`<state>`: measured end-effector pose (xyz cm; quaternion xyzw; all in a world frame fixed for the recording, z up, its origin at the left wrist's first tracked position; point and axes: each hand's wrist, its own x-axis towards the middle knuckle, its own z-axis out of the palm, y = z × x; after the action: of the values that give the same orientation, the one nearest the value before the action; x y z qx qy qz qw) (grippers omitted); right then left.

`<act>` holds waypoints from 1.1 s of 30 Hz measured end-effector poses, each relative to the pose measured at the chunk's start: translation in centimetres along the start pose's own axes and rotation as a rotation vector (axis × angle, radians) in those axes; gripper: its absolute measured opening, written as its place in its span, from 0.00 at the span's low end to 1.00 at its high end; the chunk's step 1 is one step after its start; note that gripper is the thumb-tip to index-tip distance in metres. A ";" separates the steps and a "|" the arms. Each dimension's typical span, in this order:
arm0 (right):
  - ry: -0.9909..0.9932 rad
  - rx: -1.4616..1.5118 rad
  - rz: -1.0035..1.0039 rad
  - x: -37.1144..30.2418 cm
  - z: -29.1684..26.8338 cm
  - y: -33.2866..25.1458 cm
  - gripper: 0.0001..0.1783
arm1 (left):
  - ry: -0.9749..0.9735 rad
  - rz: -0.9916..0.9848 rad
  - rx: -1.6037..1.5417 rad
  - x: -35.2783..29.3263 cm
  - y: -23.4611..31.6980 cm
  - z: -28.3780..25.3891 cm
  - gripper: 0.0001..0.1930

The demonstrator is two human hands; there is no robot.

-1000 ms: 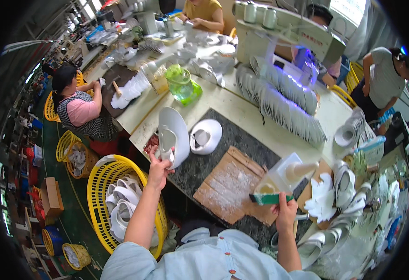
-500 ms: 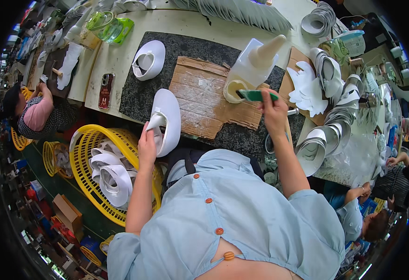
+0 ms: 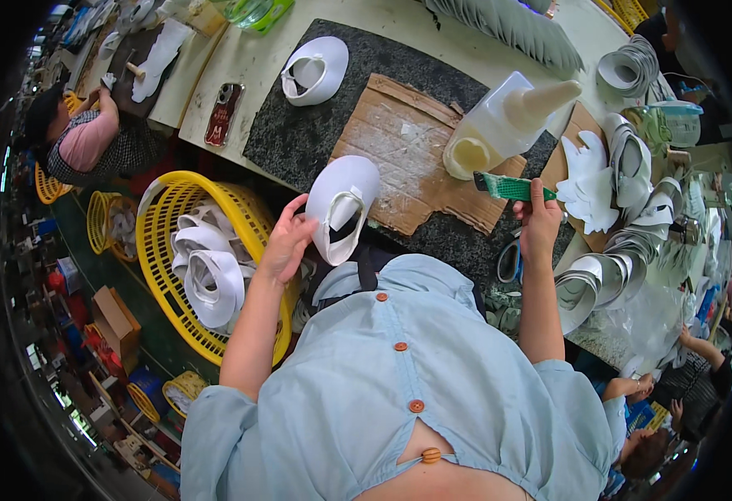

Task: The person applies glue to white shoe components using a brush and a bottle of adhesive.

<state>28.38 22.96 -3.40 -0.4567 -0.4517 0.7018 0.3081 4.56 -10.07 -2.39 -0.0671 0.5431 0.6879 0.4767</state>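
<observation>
My left hand [image 3: 291, 238] holds a white shoe upper [image 3: 326, 194] by its left edge, fingers bent against it. The upper hangs in front of my body near the table's front edge, its opening facing me. In my right hand [image 3: 541, 224] is a green-handled brush [image 3: 518, 187], its dark end pointing left. That end sits just beside the cut opening of a translucent plastic bottle [image 3: 491, 125], which lies tilted with a pale liquid inside. Another white shoe upper [image 3: 329, 60] rests on the dark speckled slab [image 3: 278, 138]. Under the bottle is a stained cardboard sheet [image 3: 399, 142].
A yellow basket [image 3: 153, 275] of white uppers stands at my left. A phone [image 3: 223, 114] lies on the table. Stacked white pieces [image 3: 633, 259] and scissors [image 3: 509, 260] are at my right. Co-workers sit at far left [image 3: 86, 138] and lower right [image 3: 637, 442].
The brush has come out of the bottle's opening and moved a little right and nearer. The upper in my left hand has turned, with my fingers now at its edge. The whole view has shifted.
</observation>
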 end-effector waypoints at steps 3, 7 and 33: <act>-0.027 -0.001 0.005 -0.3 1.0 -0.4 0.17 | 0.106 -0.056 0.251 0.7 0.3 0.2 0.25; -0.041 0.060 0.014 -0.1 2.3 -0.5 0.17 | 0.081 0.141 0.541 1.5 1.4 0.5 0.19; -0.355 0.154 -0.148 -3.3 14.0 -4.5 0.17 | -0.300 0.191 -0.193 -1.1 6.9 8.6 0.19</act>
<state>16.90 16.99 4.37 -0.2667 -0.4761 0.7791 0.3085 3.78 -3.41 6.43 0.0425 0.4015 0.7813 0.4759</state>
